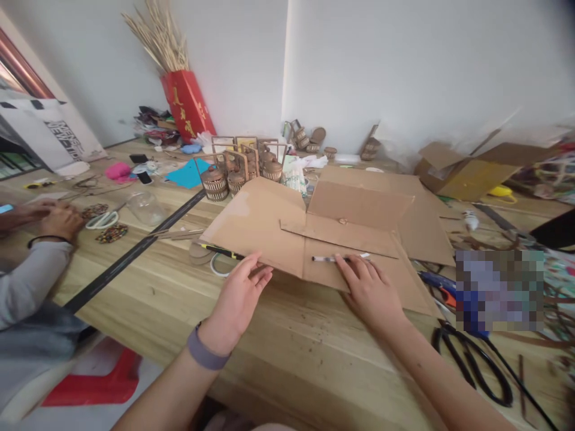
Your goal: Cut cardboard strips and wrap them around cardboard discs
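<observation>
A large unfolded sheet of brown cardboard (pixel 265 221) lies on the wooden table in front of me, with a narrow cardboard strip (pixel 332 238) across it. My left hand (pixel 238 293) is at the sheet's near left edge, fingers stretched and apart, holding nothing. Flat on the near part of the cardboard rests my right hand (pixel 371 290), its fingers spread and its fingertips at a pen (pixel 324 259). Beside the left fingertips, a yellow and black cutter (pixel 221 251) sticks out at the cardboard's edge. White-handled scissors (pixel 218 264) are partly hidden under that edge.
Several small woven baskets (pixel 215 184) stand behind the cardboard. A clear jar (pixel 146 208) is to the left, near a co-worker's hands (pixel 60 220). At right lie a blue glue gun (pixel 433 280), a coiled black cable (pixel 476 365) and an open cardboard box (pixel 471 173).
</observation>
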Available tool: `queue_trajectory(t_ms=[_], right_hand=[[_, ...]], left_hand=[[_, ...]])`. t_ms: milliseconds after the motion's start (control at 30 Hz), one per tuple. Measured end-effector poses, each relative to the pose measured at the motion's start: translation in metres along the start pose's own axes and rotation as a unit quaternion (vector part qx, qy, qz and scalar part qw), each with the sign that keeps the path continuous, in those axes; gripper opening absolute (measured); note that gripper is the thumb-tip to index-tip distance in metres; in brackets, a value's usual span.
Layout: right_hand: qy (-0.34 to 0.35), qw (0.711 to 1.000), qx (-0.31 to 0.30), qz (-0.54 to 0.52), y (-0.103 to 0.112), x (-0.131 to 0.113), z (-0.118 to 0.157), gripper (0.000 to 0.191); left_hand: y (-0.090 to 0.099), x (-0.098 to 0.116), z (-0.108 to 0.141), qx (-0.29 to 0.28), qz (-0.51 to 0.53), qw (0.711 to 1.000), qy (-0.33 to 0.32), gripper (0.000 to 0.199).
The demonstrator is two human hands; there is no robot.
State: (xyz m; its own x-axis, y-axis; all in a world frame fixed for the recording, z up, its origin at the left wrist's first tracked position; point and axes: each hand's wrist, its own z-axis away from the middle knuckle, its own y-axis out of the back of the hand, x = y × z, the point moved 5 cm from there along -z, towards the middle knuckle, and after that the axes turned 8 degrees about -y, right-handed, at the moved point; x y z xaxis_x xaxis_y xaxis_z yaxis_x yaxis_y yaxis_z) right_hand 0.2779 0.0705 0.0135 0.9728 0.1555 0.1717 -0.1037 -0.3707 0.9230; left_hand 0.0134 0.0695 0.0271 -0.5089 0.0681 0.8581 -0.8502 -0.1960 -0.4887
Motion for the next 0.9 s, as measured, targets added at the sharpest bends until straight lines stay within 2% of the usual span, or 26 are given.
queue_trajectory(t_ms=[100,167,233,267,300,333,367,400,467,533,600,667,800,867,900], right_hand=[[-0.005,1.0,-0.009,0.009,0.018,0.008,-0.014,0.054],[-0.011,1.0,-0.015,0.012,0.029,0.015,-0.025,0.054],[-0.017,1.0,-0.02,0.013,0.04,0.023,-0.035,0.054],[-0.019,0.999,-0.023,0.014,0.044,0.025,-0.039,0.054],[-0.02,0.999,-0.026,0.014,0.048,0.027,-0.043,0.054],[-0.019,0.999,-0.03,0.014,0.051,0.028,-0.046,0.054],[-0.018,0.999,-0.033,0.014,0.054,0.028,-0.048,0.055],[-0.018,0.999,-0.035,0.015,0.055,0.028,-0.049,0.055],[-0.019,0.999,-0.036,0.018,0.057,0.025,-0.049,0.053],[-0.022,0.999,-0.033,0.02,0.057,0.021,-0.047,0.051],[-0.024,0.999,-0.029,0.022,0.056,0.016,-0.044,0.049],[-0.024,0.999,-0.022,0.024,0.055,0.013,-0.04,0.05],[-0.028,0.999,-0.001,0.029,0.049,0.003,-0.029,0.053],[-0.031,0.999,0.01,0.03,0.044,-0.006,-0.019,0.054],[-0.033,0.999,0.015,0.031,0.041,-0.012,-0.014,0.054]], left_hand=[[-0.014,0.02,0.003,-0.042,0.026,0.998,-0.05,0.016],[-0.018,0.03,0.0,-0.081,0.006,0.993,-0.09,0.016],[-0.012,0.038,-0.009,-0.114,-0.096,0.978,-0.145,0.016],[-0.006,0.043,-0.015,-0.124,-0.19,0.957,-0.182,0.016],[0.001,0.047,-0.022,-0.129,-0.323,0.908,-0.232,0.019],[0.006,0.05,-0.029,-0.149,-0.476,0.821,-0.278,0.026],[0.012,0.05,-0.037,-0.166,-0.621,0.698,-0.314,0.034],[0.022,0.052,-0.046,-0.164,-0.663,0.656,-0.322,0.037],[0.04,0.055,-0.063,-0.159,-0.706,0.61,-0.323,0.044],[0.051,0.054,-0.076,-0.174,-0.754,0.55,-0.315,0.052],[0.054,0.054,-0.084,-0.192,-0.78,0.508,-0.31,0.054],[0.053,0.055,-0.086,-0.207,-0.793,0.483,-0.31,0.052],[0.05,0.059,-0.068,-0.227,-0.812,0.442,-0.306,0.044],[0.056,0.058,-0.047,-0.25,-0.839,0.395,-0.278,0.044],[0.059,0.058,-0.033,-0.272,-0.841,0.385,-0.266,0.046]])
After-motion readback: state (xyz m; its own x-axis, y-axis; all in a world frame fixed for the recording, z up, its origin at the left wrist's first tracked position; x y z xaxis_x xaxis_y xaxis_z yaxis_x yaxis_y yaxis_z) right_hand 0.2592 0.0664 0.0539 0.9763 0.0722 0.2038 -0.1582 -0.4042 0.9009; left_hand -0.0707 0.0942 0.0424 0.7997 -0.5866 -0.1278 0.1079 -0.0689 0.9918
